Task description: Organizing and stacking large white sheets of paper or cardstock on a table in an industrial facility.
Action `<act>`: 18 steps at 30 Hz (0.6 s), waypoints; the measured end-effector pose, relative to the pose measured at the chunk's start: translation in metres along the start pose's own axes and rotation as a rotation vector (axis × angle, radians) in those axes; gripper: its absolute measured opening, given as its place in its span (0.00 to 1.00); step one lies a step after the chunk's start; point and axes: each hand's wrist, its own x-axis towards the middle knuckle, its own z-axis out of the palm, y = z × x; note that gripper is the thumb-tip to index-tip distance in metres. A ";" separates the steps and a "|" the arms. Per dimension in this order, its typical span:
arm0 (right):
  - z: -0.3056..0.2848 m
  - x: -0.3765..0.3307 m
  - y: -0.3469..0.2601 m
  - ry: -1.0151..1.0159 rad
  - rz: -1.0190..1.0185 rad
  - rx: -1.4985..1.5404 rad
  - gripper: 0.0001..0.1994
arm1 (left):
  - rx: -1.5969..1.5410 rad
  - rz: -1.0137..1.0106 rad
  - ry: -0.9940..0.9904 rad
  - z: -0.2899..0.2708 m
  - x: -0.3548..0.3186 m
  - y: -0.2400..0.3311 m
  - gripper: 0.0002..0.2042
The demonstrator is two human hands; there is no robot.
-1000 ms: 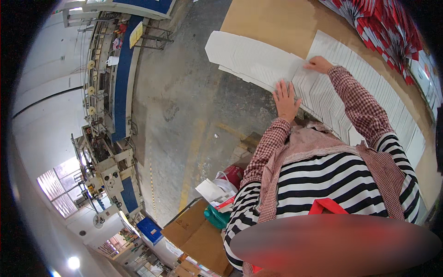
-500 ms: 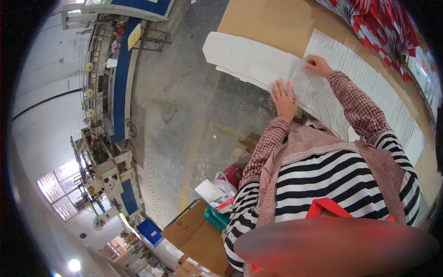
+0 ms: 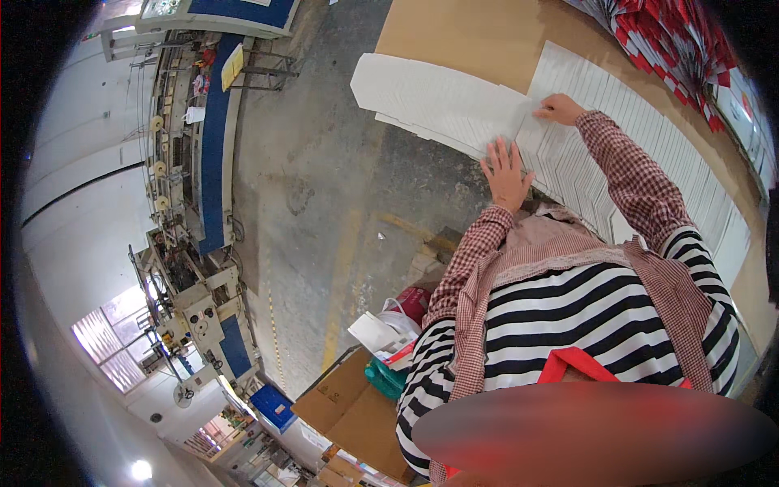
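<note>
White flat sheets [image 3: 454,101], a fanned stack of them, lie across the near-left edge of the brown table [image 3: 454,36], their long axis running from the table's left corner toward my hands, with the far end of the stack jutting over the edge above the concrete floor [image 3: 324,211]. A second run of the same sheets, the overlapped row [image 3: 649,154], stretches along the near edge toward the right, each sheet set crosswise to that run.

My left hand [image 3: 507,172] lies flat, fingers spread, palm down on the sheets where the two runs meet, near the table's edge; it presses and clasps nothing. My right hand [image 3: 558,108] sits farther in from the edge, just past the stack's inner end, fingers curled onto a sheet's border; whether it pinches the sheet or only rests on it I cannot tell. The stack thus lies to the left of both hands, touching the left one.

Red and white printed pieces [image 3: 665,49] pile up at the table's far-right corner. Cardboard boxes [image 3: 349,414] stand on the floor below.
</note>
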 end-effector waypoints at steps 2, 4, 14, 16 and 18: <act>0.010 -0.013 -0.001 0.058 0.034 0.111 0.19 | -0.004 -0.012 -0.022 -0.001 -0.003 -0.001 0.36; 0.016 -0.011 0.002 0.110 0.029 0.114 0.19 | -0.011 0.002 0.027 -0.002 -0.001 -0.004 0.37; 0.021 -0.015 -0.006 0.398 -0.049 0.391 0.10 | -0.062 0.017 0.009 -0.001 -0.003 -0.003 0.37; 0.005 -0.013 -0.008 0.419 -0.220 0.178 0.10 | -0.009 0.029 0.004 -0.001 -0.001 -0.001 0.36; 0.002 -0.015 -0.012 0.438 -0.380 -0.036 0.10 | -0.017 0.034 0.002 -0.002 -0.005 0.002 0.36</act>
